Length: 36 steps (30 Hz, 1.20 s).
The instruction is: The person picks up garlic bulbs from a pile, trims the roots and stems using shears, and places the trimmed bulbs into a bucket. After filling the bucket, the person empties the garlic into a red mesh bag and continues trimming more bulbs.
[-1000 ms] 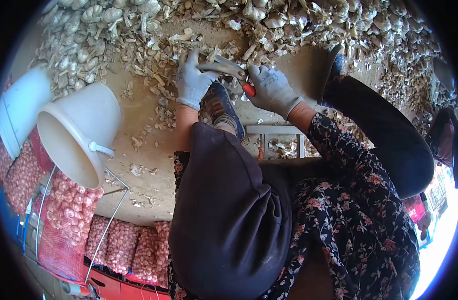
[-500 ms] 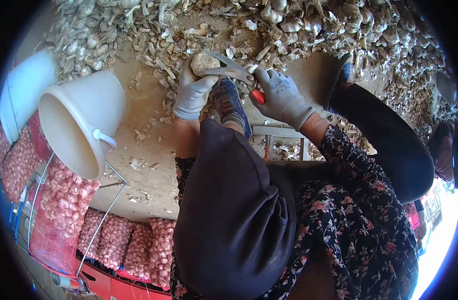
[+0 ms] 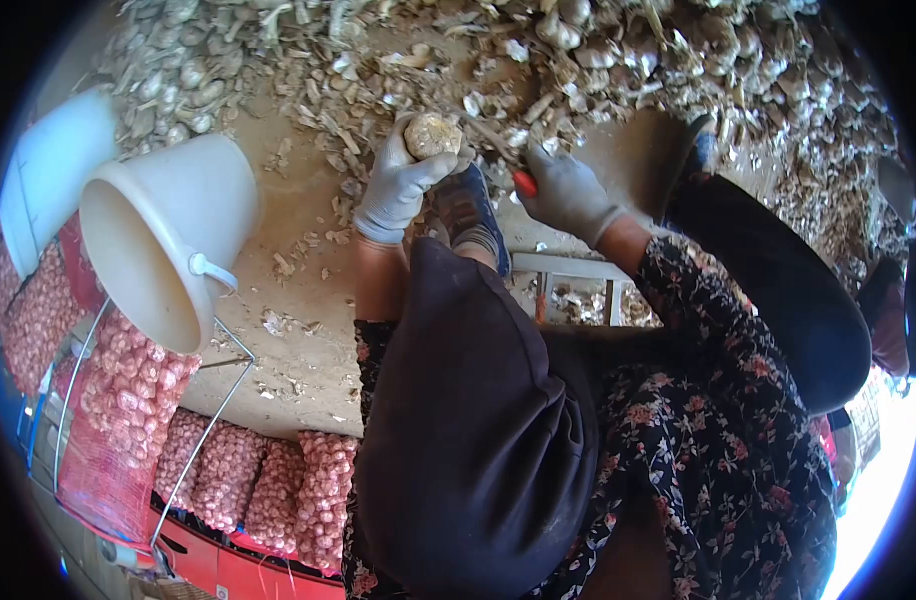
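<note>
My left hand (image 3: 390,200), in a pale work glove, is closed around a garlic bulb (image 3: 432,136) whose round face points up. In a grey glove, my right hand (image 3: 570,198) grips garlic shears (image 3: 524,183) by their red handle. The blades are smeared by motion and point up and left, a short way right of the bulb. Both hands are above my shoe (image 3: 485,212), close to the floor strewn with dry husks and stem pieces (image 3: 353,120).
A pale bucket (image 3: 203,190) lies tilted on the left, its mouth toward a mesh bag of garlic (image 3: 128,400) in a metal frame. Several filled garlic bags (image 3: 228,475) stand below. Heaped garlic (image 3: 778,60) spans the top. A metal bar structure (image 3: 568,266) is beneath my right arm.
The shears were across the bulb's top; now they have moved away from it, down and right. The left hand has shifted slightly right and turned the bulb's face upward.
</note>
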Each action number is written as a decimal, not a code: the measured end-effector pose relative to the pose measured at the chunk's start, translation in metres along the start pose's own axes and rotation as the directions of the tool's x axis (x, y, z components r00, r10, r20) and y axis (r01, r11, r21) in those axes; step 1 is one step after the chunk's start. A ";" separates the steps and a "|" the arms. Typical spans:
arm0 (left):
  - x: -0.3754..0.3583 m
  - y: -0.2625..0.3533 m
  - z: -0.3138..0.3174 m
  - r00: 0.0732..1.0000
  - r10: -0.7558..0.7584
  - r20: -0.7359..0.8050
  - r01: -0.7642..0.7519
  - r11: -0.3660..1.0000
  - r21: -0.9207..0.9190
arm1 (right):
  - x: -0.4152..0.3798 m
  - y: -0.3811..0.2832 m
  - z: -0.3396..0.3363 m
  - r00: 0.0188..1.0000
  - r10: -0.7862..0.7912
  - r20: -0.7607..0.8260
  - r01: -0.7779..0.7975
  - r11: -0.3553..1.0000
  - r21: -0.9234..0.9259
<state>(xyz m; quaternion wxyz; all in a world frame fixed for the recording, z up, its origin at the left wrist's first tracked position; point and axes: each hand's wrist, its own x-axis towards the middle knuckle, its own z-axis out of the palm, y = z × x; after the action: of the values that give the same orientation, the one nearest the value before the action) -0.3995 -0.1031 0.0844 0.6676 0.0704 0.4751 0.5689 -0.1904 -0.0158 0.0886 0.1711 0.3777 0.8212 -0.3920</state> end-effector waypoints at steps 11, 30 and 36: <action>-0.104 0.164 -0.046 -0.157 0.940 0.302 0.823 -0.045 0.566 | -0.001 0.036 -0.010 0.984 0.087 -0.154 -0.084 0.996 0.026; 0.056 -0.047 -0.053 0.731 0.682 0.021 0.083 -0.120 0.989 | 0.091 -0.039 0.022 0.967 0.253 0.010 -0.253 0.967 -0.022; -0.065 -0.052 -0.055 0.886 0.185 -0.425 0.451 -0.135 0.882 | 0.088 -0.052 0.003 0.892 -0.287 0.349 0.395 0.871 -0.293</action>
<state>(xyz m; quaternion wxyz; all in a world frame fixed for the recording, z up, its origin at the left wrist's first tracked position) -0.3964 -0.1993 0.0580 0.3225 0.3696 0.8696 -0.0565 -0.2874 0.0038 0.0628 0.2843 0.1251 0.8977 -0.3124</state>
